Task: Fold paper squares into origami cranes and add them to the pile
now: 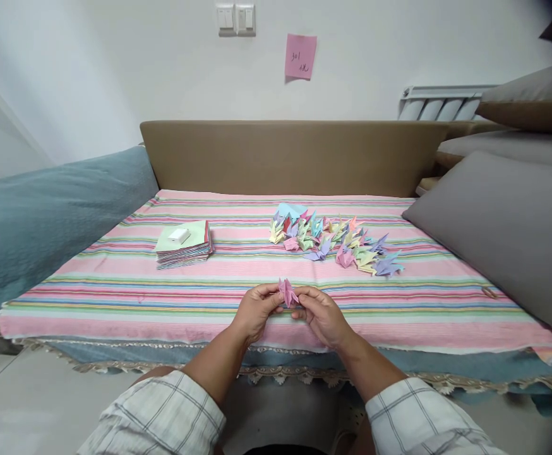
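Note:
A pink paper crane point(287, 293) is held up between both hands above the front part of the striped cloth. My left hand point(258, 309) pinches its left side between thumb and fingers. On the other side, my right hand point(321, 314) grips the crane's right edge with thumb and forefinger. Beyond the hands lies a heap of folded paper cranes point(335, 237) in many pastel colours. A stack of square paper sheets point(184, 256) sits to the left, with a small white box-like object point(179, 236) on top.
The striped cloth point(115, 278) covers a sofa seat with a brown backrest point(295, 158). Grey cushions point(503, 234) pile up at the right, and a blue-covered armrest point(58, 215) borders the left. A small brownish object point(489, 292) lies near the cushion.

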A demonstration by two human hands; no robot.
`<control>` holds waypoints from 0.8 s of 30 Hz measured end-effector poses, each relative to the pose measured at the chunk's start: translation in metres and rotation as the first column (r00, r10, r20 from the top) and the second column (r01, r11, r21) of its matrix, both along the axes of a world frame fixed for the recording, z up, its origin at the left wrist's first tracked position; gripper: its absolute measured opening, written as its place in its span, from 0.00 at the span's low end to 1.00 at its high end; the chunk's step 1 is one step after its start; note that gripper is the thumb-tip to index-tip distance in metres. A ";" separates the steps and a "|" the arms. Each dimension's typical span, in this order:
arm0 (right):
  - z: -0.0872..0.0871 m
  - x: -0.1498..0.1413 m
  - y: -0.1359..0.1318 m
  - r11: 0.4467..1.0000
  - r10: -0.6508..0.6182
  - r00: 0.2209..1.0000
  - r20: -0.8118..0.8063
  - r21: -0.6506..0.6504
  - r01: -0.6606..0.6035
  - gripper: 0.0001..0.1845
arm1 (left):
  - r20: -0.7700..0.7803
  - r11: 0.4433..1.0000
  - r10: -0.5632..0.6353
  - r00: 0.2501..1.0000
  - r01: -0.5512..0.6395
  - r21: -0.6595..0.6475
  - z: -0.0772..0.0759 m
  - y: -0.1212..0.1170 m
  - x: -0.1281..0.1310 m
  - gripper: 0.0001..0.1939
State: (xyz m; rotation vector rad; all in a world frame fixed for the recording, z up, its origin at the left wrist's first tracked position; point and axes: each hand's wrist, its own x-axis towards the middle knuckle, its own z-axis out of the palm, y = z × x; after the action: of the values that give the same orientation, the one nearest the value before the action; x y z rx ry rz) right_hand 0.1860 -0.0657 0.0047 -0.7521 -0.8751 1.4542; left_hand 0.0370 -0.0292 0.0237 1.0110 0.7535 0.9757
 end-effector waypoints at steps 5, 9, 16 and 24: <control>-0.001 0.001 0.001 0.999 0.019 1.000 -0.011 0.041 -0.018 0.09 | 0.077 1.000 0.009 0.997 -0.008 -0.019 -0.001 0.000 0.000 0.20; -0.003 0.002 0.001 0.998 0.013 1.000 0.005 0.058 -0.014 0.08 | 0.076 1.000 0.002 0.997 -0.001 -0.012 -0.003 0.001 0.000 0.20; -0.014 0.003 0.003 0.993 -0.041 0.990 0.138 0.119 0.024 0.10 | 0.101 0.993 0.051 0.994 -0.061 0.102 -0.006 0.000 0.002 0.19; 0.003 0.000 0.000 0.945 -0.284 0.892 0.352 0.259 0.198 0.10 | 0.050 0.987 0.070 0.996 -0.076 0.145 -0.004 -0.004 0.004 0.16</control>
State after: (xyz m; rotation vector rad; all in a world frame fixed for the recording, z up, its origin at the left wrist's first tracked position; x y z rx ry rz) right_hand 0.1857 -0.0657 0.0073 -0.9622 -1.1732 0.9817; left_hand 0.0408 -0.0332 0.0197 1.0910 0.6934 1.1265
